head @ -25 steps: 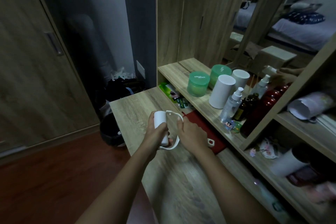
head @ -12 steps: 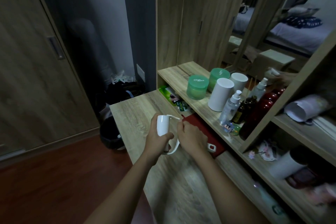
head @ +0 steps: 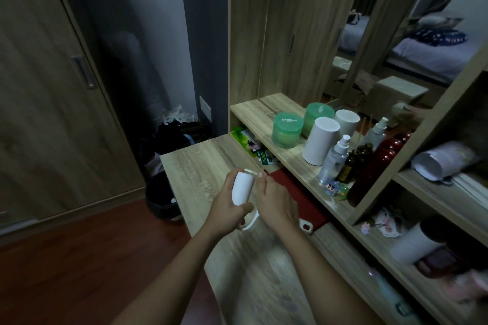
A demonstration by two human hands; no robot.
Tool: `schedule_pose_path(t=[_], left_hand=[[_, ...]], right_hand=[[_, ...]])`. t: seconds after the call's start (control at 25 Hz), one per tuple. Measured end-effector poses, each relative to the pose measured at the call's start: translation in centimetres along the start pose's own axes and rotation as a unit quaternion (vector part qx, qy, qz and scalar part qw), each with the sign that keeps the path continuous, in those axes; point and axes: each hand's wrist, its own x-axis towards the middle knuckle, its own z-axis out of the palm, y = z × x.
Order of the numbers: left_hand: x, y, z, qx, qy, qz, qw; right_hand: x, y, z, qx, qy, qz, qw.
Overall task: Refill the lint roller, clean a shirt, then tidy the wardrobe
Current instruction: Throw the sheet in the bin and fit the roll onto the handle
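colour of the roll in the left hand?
White. The roll shows best in the head view.

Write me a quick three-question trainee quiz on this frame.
1. True or false: the left hand grips the lint roller's white roll.
2. The right hand is: A hanging idle; B pinching the roller's frame; C out of view.
3. Fill in: on the shelf, the jar left of the white cylinder has a ___ lid.
Key: 1 true; 2 B; 3 green.
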Motion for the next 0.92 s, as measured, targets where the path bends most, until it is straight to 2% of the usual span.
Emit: schedule_pose_path(t=[0.16,0.32,0.56,0.8,0.92], left_hand=[[-0.2,0.5,-0.2,0.001,-0.012,-0.007,1.000],[-0.3,0.5,-0.6,0.025,-0.033,-0.028,0.999],[-0.4,0.4,-0.9,0.083,-0.074,-0.007,0.994],[0.3,1.4,-2.9,0.092,-0.026,-0.020,0.995],[1.1,2.1,-4.2,0.118,-0.022,-0.043,0.992]], right_hand=[[0.0,0.1,-0.3,0.015,-0.006,-0.018,1.000],[-0.1,0.8,-0.4,0.093,-0.065,-0.032,0.993],[-0.4,1.5,0.6,0.189,-0.105,0.029,0.976],[-0.9,2.9,0.4,0.103,-0.141,-0.036,0.984],[-1.7,3.0,0.8,0.088,-0.089,-0.061,0.990]])
